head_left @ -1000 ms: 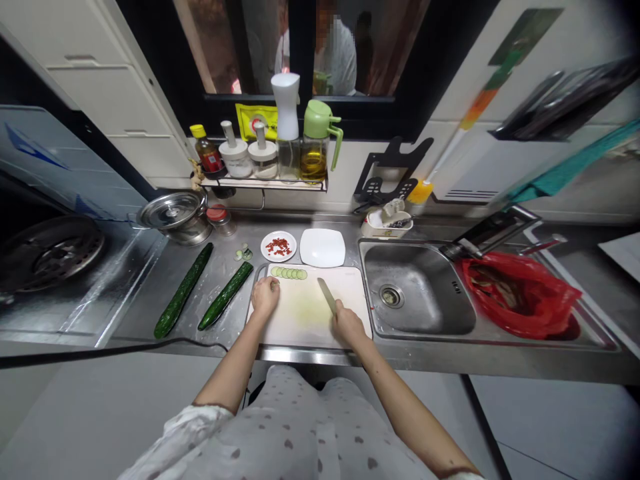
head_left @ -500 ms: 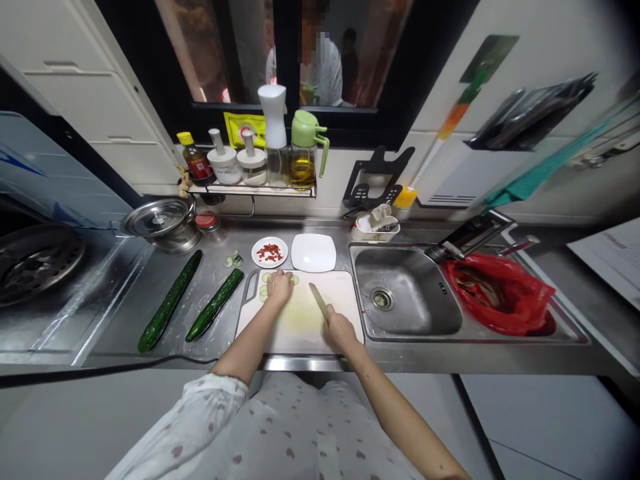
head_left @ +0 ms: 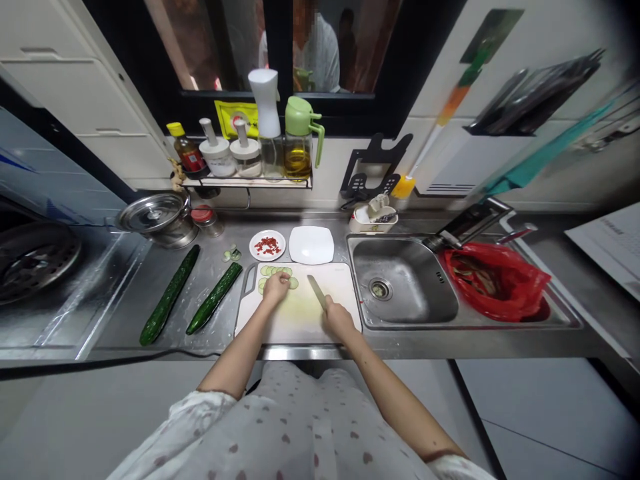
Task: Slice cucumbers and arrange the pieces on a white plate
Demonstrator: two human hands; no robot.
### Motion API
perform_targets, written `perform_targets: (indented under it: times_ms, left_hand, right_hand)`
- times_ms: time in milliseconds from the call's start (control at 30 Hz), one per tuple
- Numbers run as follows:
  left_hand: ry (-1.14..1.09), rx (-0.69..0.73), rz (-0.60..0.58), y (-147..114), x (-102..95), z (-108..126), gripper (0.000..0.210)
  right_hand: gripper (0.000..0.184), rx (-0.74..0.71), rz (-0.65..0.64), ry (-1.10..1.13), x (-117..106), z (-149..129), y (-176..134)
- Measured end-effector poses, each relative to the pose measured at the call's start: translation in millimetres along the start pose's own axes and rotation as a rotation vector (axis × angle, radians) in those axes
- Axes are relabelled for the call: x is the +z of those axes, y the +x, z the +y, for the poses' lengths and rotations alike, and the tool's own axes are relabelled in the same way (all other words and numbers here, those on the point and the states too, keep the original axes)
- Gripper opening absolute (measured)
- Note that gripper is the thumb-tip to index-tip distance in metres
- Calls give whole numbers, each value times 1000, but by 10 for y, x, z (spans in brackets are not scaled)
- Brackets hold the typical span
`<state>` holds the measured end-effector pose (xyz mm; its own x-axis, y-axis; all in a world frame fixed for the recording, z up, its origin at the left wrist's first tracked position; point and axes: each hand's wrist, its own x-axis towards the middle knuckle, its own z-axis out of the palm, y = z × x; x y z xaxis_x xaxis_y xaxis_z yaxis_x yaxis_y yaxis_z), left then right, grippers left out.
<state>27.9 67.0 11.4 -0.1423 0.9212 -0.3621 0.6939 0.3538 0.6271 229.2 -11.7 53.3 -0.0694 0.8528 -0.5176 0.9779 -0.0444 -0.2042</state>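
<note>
Avoid swinging kitchen knife (head_left: 317,291), clamped in right hand (head_left: 340,317), into left hand (head_left: 276,289) at cucumber slices (head_left: 271,271): possible nick. Cannot tell left finger closure.

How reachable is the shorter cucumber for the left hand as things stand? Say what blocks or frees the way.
Probably yes: the left hand is over the cutting board, and the shorter cucumber lies beyond its left edge, with nothing tall standing between.
</note>
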Motion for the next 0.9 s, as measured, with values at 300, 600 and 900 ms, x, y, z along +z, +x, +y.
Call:
perform_targets:
  times_ms: [300,600,900]
  left_hand:
    - [104,39,-37,-299,68,-144,27]
    - [322,111,65,-315,35,-62,22]
    - [322,73,80,-256,51,-25,18]
  right_hand:
    - [45,-7,-26,-32,-19,3,7]
    - [41,-84,-35,-113,-81,-37,-188]
    - [31,-184,-51,-164,41,-82,-364]
